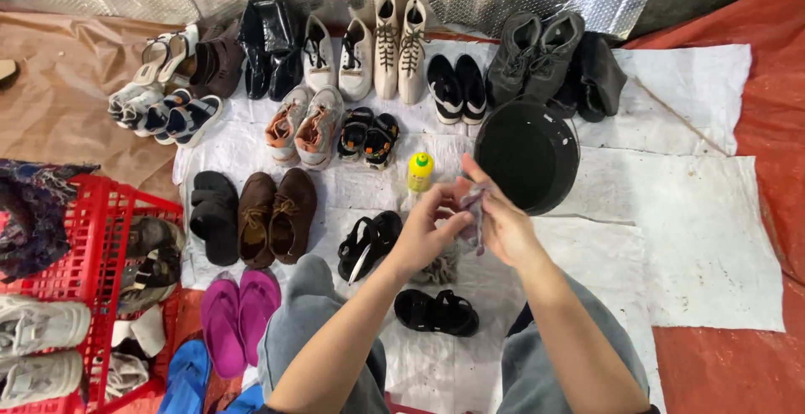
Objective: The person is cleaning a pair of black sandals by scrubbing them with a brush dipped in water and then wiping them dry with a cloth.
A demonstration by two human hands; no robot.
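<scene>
Right now both hands are up close together over the white sheet [688,238], pinching one small thing between them. The left hand [426,231] and the right hand [501,223] both have their fingers closed on a little cloth [475,211], a thin greyish scrap that hangs down a bit between the fingertips. It looks soft and floppy, very light, and it bends any way you pull it, so I think it will not break or slip much, but it can bunch up. A good place to grip it looks like the top edge, one corner in each hand, so it stays spread out. Just behind the hands stands a small bottle [420,171] with a yellow cap, and beside it sits a round black bowl [528,154], tipped a little. Near the hands lie black sandals [436,312] and another black pair [370,244], with something fuzzy [438,270] between them that I cannot make out. Brown shoes [278,215] and pink slippers [239,312] lie further left, near a red basket [88,238] with more shoes in it
</scene>
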